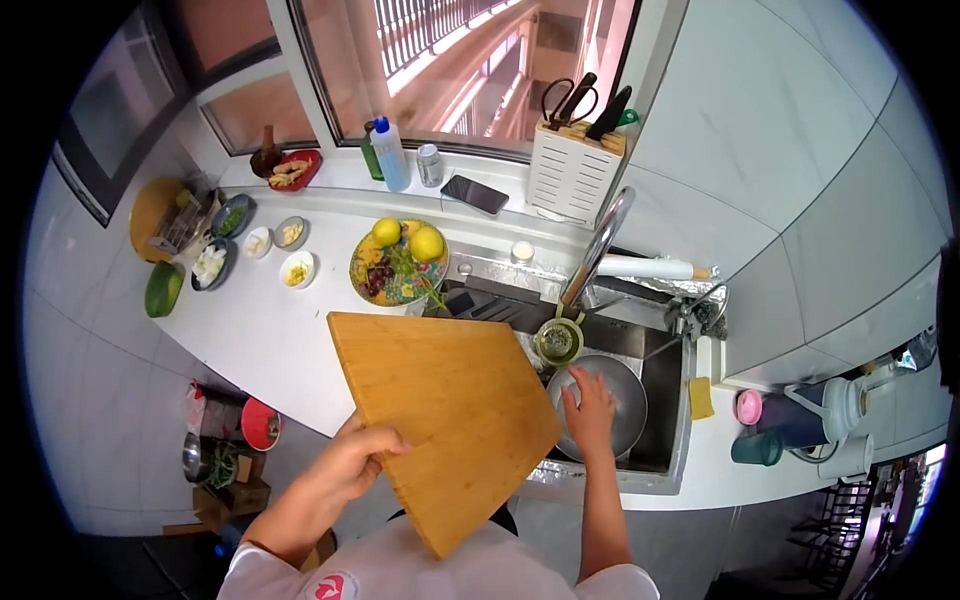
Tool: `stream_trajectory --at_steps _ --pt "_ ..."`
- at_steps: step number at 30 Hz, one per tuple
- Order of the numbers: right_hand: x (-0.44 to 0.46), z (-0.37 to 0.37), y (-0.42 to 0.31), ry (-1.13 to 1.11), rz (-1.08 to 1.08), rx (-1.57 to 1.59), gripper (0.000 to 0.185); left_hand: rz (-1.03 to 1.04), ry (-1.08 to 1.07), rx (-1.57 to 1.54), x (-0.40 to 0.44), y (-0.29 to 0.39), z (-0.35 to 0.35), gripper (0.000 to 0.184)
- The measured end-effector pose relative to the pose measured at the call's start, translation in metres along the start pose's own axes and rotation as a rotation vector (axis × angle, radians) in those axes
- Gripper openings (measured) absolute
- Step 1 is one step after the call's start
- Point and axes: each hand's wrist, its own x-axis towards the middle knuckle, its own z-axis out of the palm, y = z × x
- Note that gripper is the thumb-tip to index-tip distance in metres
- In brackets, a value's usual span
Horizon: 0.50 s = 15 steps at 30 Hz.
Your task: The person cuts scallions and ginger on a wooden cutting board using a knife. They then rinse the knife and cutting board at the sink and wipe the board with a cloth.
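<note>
A wooden cutting board [460, 410] is held up in front of my body, tilted, by my left hand [360, 455]. The thumb lies on the board's face, and the other fingers are hidden behind it. My right hand [590, 405] is over a round metal bowl [628, 405] in the sink, its fingers apart and nothing in them. Whether the fingertips touch the bowl, I cannot tell. Just above the bowl, a green strainer cup [558, 342] hangs below the faucet [605, 240]. The sink [660, 470] is partly covered by the board.
On the counter, a patterned plate [362, 285] carries yellow fruit, grapes and greens. Small bowls [297, 268] stand to its left. A knife block [572, 170], phone [475, 194] and blue-capped bottle [390, 155] line the sill. A yellow sponge [700, 398] lies right of the sink.
</note>
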Motion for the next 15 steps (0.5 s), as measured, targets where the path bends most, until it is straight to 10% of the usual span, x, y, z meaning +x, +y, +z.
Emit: stream_trajectory --at_steps 2,4,6,12,15 --pt "-0.006 -0.050 -0.051 -0.235 0.321 1.042 0.059 -0.024 -0.046 -0.007 -0.006 -0.008 -0.005 0.061" --pt "-0.032 -0.015 -0.099 0.006 -0.204 1.054 0.062 -0.021 -0.019 0.012 -0.001 -0.007 -0.003 0.061" --pt "-0.034 -0.102 -0.160 -0.248 -0.443 1.547 0.068 0.004 -0.038 0.030 0.000 -0.013 -0.010 0.062" --pt "-0.012 -0.108 -0.199 -0.153 -0.782 1.173 0.072 -0.009 -0.087 -0.070 -0.005 -0.019 -0.052 0.062" --pt "-0.003 -0.042 -0.159 -0.367 -0.209 1.030 0.072 -0.018 -0.098 -0.138 -0.014 -0.019 -0.078 0.060"
